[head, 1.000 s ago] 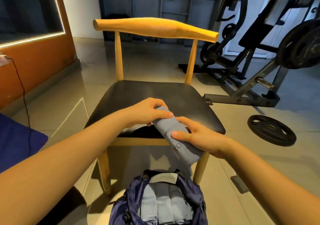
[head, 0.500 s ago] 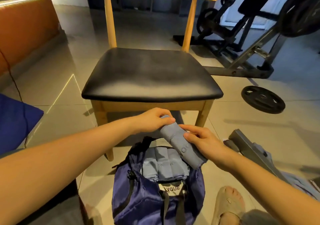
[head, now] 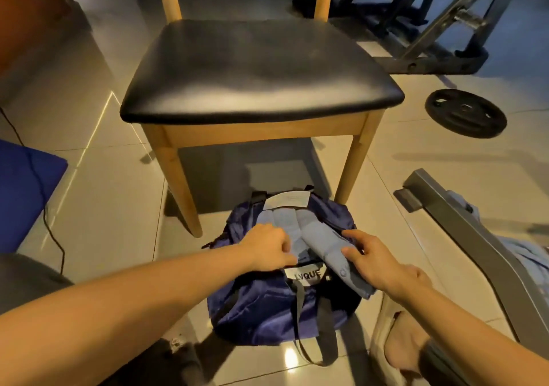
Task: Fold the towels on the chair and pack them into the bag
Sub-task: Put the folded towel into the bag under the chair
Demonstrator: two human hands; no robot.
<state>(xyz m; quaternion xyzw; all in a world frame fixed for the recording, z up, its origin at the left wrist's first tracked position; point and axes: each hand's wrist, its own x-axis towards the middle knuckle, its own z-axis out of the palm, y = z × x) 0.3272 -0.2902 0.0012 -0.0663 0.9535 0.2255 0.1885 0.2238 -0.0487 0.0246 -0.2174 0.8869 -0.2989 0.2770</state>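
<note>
The rolled towel lies slanted in the open bag on the floor. The right hand grips it. The left hand, fingers curled, touches the packed towels beside it; I cannot tell if it grips them.

Home gym: weight plate on tiled floor, bench frame.

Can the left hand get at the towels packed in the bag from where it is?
Likely yes: the bag is open and the left hand sits right at the packed towels, unobstructed.
</note>
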